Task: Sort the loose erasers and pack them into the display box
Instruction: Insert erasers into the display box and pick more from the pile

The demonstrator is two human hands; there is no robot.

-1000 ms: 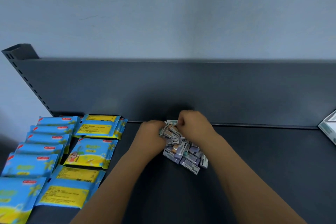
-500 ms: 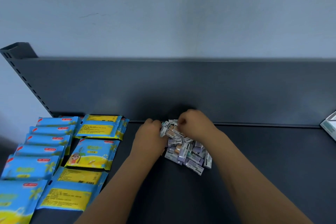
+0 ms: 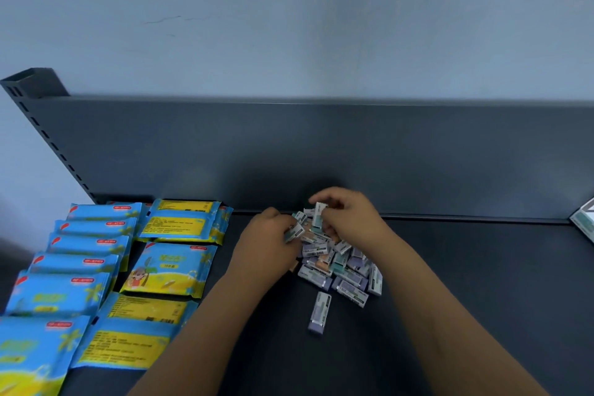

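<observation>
— Where are the erasers point(image 3: 337, 267)?
— Heaped mid-shelf point(image 3: 466, 283), with one purple eraser point(image 3: 319, 312) lying just nearer.
— And the hands?
— The right hand point(image 3: 350, 219) pinches an upright eraser point(image 3: 319, 214); the left hand point(image 3: 266, 244) grips erasers at the heap's left edge.

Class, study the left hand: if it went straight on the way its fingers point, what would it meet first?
The left hand points rightward, so most likely the pile of erasers beside it, with the right hand just beyond. Depth is unclear from one view.
</observation>
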